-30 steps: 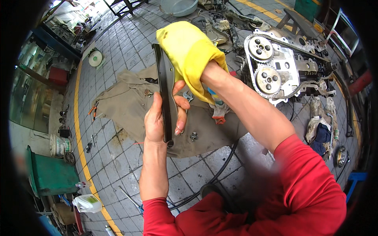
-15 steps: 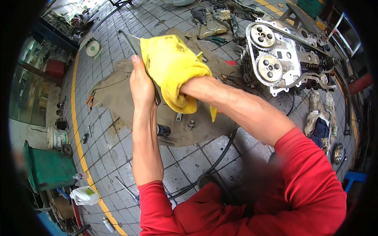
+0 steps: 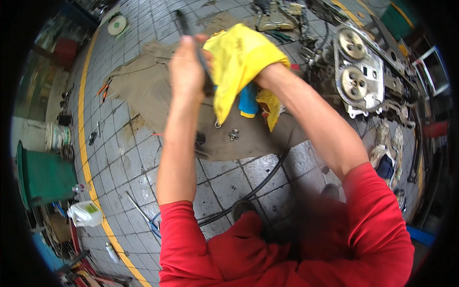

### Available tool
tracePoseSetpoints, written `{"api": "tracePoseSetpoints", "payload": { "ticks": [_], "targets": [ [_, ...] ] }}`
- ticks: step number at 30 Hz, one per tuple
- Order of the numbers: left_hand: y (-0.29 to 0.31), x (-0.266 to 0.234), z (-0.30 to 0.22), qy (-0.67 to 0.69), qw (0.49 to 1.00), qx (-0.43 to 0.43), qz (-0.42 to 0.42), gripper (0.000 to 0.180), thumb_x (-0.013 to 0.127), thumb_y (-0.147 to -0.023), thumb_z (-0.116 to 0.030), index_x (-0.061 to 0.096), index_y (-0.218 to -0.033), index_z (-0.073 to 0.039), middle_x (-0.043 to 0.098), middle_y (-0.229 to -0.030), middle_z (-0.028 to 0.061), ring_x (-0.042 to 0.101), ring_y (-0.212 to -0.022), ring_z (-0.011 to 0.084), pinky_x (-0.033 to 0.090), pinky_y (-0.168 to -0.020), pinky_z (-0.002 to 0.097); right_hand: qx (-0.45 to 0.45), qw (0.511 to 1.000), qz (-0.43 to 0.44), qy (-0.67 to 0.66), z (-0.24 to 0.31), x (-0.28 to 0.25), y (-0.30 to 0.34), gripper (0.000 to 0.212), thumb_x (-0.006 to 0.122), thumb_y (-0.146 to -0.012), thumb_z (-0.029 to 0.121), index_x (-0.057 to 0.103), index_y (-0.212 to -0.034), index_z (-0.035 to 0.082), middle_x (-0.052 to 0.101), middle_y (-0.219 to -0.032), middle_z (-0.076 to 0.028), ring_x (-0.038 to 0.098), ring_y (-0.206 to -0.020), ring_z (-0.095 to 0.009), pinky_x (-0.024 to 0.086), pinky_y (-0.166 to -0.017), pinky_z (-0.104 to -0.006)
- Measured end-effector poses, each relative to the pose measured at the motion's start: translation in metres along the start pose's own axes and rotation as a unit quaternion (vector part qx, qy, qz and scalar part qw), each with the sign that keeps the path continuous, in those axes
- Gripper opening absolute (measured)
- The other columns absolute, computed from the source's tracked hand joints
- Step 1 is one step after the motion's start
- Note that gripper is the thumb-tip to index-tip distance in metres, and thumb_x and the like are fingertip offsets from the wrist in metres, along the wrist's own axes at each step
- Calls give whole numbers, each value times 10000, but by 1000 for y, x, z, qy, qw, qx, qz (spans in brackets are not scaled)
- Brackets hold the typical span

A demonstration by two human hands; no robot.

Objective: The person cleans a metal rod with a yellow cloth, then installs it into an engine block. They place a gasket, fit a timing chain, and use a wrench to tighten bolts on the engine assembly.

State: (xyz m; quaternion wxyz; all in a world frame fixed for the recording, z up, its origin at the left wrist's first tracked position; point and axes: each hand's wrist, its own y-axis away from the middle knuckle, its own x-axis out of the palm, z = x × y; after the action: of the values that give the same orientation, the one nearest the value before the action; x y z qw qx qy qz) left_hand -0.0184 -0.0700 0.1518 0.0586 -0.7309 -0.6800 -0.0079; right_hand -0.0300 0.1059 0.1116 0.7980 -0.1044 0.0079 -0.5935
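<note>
Firm hold, even wiping

Under the fingers (image 3: pixel 200 38) spreads a brown sheet (image 3: pixel 143 71); to their right, an engine (image 3: pixel 374 88), out of the way. Right hand (image 3: pixel 270 74) hides its fingers inside yellow cloth (image 3: pixel 244 52), grip I cannot tell; left hand (image 3: pixel 185 71) clasps a dark strip (image 3: pixel 202 61). Nearer than the fingers lies a small metal fitting (image 3: pixel 234 134).

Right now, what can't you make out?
Head view:
Right hand: mostly hidden under the yellow cloth.
Long dark part: fine detail lost to motion blur; left hand hides some.
Dark cylinder: one end hidden behind the left forearm.
Blue item: upper part covered by the cloth.
</note>
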Motion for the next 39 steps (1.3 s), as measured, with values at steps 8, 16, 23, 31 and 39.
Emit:
{"api": "tracePoseSetpoints", "payload": {
  "ticks": [8, 16, 23, 31, 39],
  "targets": [
    [22, 45, 90, -269, 961, 67, -14, 590, 500, -1160, -459, 727, -898, 19, 731, -869, 310, 714, -872, 529, 550, -815, 597, 161, 897, -288, -296, -8, 20, 2, 380, 590, -1119, 405, 726, -1146, 51, 755, -1022, -82, 695, -891, -255, 601, -829, -408],
    [-8, 47, 89, -224, 934, 120, -252, 630, 712, -1036, -531, 503, -1378, -46, 619, -1265, 227, 671, -1141, 498, 538, -908, 569, 132, 924, -216, -287, -48, 42, 16, 330, 553, -1168, 382, 686, -1259, 94, 707, -1118, -26, 651, -983, -178, 562, -885, -357],
    [-42, 47, 132, -182, 938, 227, -188, 390, 551, -1129, -326, 822, -989, -83, 760, -969, 143, 660, -1009, 403, 487, -951, 533, 93, 971, -221, -4, -47, 36, 14, 326, 559, -1160, 366, 686, -1227, 73, 706, -1085, -67, 646, -961, -216, 522, -852, -371],
    [-92, 8, 104, 88, 985, 41, -141, 564, 448, -1193, -440, 750, -1103, 28, 731, -849, 83, 716, -752, 213, 575, -694, 388, -13, 838, -80, 540, -71, 34, 26, 326, 603, -1037, 297, 761, -1068, 13, 756, -1052, -276, 730, -990, -461, 574, -858, -523],
    [-78, -9, 2, 57, 996, 70, 12, 503, 567, -1164, -454, 727, -1260, 13, 596, -833, 4, 550, -656, 98, 447, -576, 264, 80, 848, 2, 523, -55, 27, 46, 301, 646, -1008, 260, 779, -1160, 36, 785, -1113, -196, 746, -1044, -363, 584, -889, -468]
  ]
}}
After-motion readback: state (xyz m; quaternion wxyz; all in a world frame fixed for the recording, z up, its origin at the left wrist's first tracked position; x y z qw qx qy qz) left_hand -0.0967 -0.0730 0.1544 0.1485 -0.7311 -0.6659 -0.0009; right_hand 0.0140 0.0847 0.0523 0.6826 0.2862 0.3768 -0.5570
